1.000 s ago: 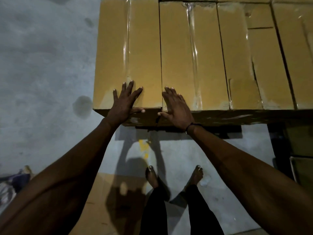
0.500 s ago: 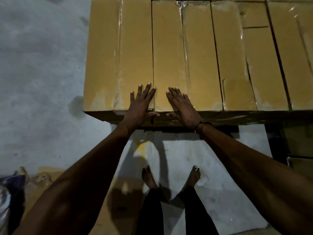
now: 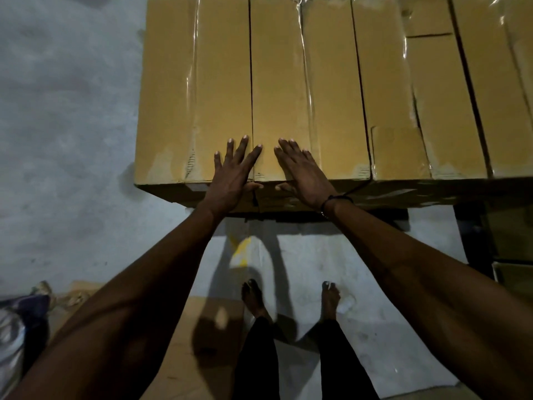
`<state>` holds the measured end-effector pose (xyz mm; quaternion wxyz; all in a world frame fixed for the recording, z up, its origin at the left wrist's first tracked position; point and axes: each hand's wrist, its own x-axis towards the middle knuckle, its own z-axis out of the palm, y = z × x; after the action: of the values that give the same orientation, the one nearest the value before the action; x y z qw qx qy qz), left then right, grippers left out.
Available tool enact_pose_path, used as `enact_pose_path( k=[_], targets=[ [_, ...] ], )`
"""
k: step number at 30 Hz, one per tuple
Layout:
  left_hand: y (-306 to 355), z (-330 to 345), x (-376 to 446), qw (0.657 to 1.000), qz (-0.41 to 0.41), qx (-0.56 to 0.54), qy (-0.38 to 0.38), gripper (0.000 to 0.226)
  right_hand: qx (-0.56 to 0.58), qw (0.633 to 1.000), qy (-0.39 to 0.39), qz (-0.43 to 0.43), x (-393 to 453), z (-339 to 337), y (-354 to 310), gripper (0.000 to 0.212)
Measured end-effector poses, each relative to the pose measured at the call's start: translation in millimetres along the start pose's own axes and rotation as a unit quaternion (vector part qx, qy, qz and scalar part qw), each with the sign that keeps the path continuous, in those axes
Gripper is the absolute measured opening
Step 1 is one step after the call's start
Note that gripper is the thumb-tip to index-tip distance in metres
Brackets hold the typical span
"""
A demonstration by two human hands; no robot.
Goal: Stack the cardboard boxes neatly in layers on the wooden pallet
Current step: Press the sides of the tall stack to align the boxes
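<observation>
Several long brown cardboard boxes lie side by side in one layer, taped along their tops. My left hand [image 3: 235, 171] rests flat with spread fingers on the near end of the leftmost box [image 3: 196, 90], its forefinger reaching over the seam. My right hand [image 3: 302, 171] lies flat on the near end of the second box [image 3: 305, 88], thumb hanging over the front edge. Two more boxes [image 3: 386, 90] continue to the right. The pallet under the stack is hidden in shadow.
Grey concrete floor [image 3: 63, 140] spreads to the left. A flattened cardboard sheet [image 3: 184, 350] and my bare feet [image 3: 253, 295] are below. Crumpled cloth [image 3: 17, 321] lies at the lower left. Dark boxes [image 3: 510, 241] stand at the right edge.
Both hands slid toward each other along the front edge of the boxes and now sit close on either side of the seam. The view shifted slightly left.
</observation>
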<state>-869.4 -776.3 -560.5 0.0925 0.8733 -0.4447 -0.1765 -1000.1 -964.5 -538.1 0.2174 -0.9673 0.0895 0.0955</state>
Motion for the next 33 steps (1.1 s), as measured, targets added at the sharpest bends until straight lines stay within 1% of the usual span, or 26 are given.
enact_pose_path(
  k=[3,6,12,14,16,19,22,24,28,33],
  targets=[
    [9.5,-4.9,-5.1,1.000,-0.009,-0.002,-0.010,0.112,0.003,1.000,-0.001,0.007,-13.7,-14.6,10.9,0.100],
    [31.9,-4.8,-7.3,1.000,0.000,0.017,0.001,0.123,-0.003,1.000,0.004,0.022,-42.8,-34.4,40.5,0.105],
    [123.9,2.3,23.4,0.998,0.066,0.007,0.019,0.113,0.008,0.997,0.038,0.062,-108.3,-69.7,122.4,0.112],
    [159.8,12.9,41.9,0.996,0.088,0.002,0.018,0.113,0.000,0.997,0.029,0.074,-124.2,-75.0,153.0,0.110],
    [182.6,18.7,51.8,0.995,0.102,0.002,0.012,0.113,-0.012,0.997,0.016,0.078,-130.1,-73.4,164.6,0.106],
    [221.8,37.4,70.5,0.995,0.100,-0.005,-0.011,0.112,-0.013,0.997,0.003,0.079,-133.5,-71.3,186.6,0.100],
    [239.3,51.9,81.5,0.997,0.069,-0.006,-0.017,0.104,0.003,0.998,0.004,0.069,-130.6,-68.7,191.0,0.088],
    [244.7,57.2,85.5,0.999,0.051,-0.009,-0.003,0.100,0.011,0.998,0.014,0.065,-127.9,-68.4,191.9,0.084],
    [246.4,64.0,90.6,0.999,0.031,-0.010,0.015,0.095,0.017,0.998,0.033,0.057,-125.0,-63.7,195.4,0.082],
    [248.0,63.9,94.2,1.000,0.030,-0.003,-0.005,0.087,0.017,0.998,0.036,0.046,-122.9,-62.3,198.9,0.080]
  ],
)
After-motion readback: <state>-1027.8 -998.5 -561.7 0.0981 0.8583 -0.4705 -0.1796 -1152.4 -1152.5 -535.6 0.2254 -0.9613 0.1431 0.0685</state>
